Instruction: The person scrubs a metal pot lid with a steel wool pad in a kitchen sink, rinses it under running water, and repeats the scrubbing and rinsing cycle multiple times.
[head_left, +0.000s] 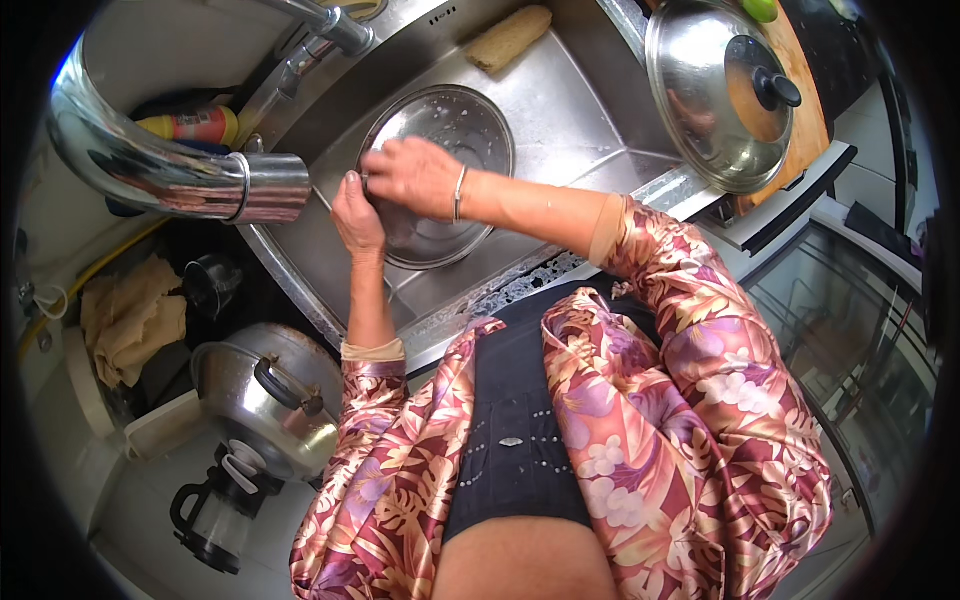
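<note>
A round stainless-steel bowl (480, 150) rests in the metal sink (592, 120), with wet spots and droplets on its inside. My left hand (357, 216) grips its left rim, thumb pointing up. Blurred by motion, my right hand (411, 177) reaches across the bowl with curled fingers close to the same stretch of rim. Whether anything lies under those fingers is hidden. A bangle circles the right wrist. Against the sink's far wall lies a tan loofah-like piece (510, 39).
A thick chrome faucet spout (187, 180) juts in from the left. On the right, a domed pot lid (690, 97) leans over a wooden board (808, 127). A large metal pot (262, 390), brown crumpled cloth or paper (135, 319) and a black-handled jug (217, 517) stand lower left.
</note>
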